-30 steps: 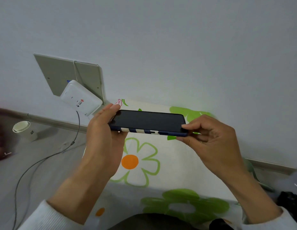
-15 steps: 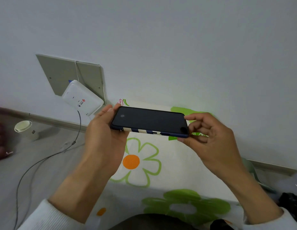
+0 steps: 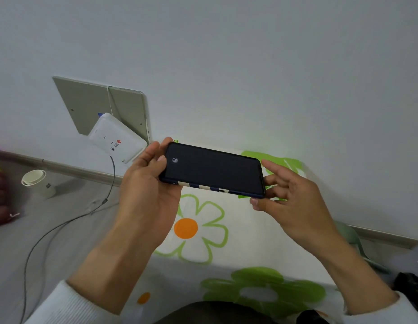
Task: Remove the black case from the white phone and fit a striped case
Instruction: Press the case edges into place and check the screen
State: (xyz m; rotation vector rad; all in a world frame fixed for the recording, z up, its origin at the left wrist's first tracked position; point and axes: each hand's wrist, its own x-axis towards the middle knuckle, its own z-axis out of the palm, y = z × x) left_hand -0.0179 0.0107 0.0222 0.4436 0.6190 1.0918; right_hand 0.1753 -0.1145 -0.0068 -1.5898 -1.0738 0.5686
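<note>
The phone (image 3: 213, 170) is held in the air between both hands, screen up and dark, just above a bedspread (image 3: 226, 230) printed with big green flowers. The left hand (image 3: 149, 190) is wrapped around one short end with the thumb resting on the glass; the right hand (image 3: 289, 202) has its fingers loosely spread at the other end, thumb tucked under the near corner, so it steadies more than it clamps. Along the near edge you can see the striped case (image 3: 203, 187) — navy and cream bands — hugging the rim, and it looks seated all round, though the far edge is hidden. I'd guess the thing is light, stiff and slick on the glass side, so it's best held by the case's long edges and corners, not by the screen. The black case isn't anywhere I can make out.
</note>
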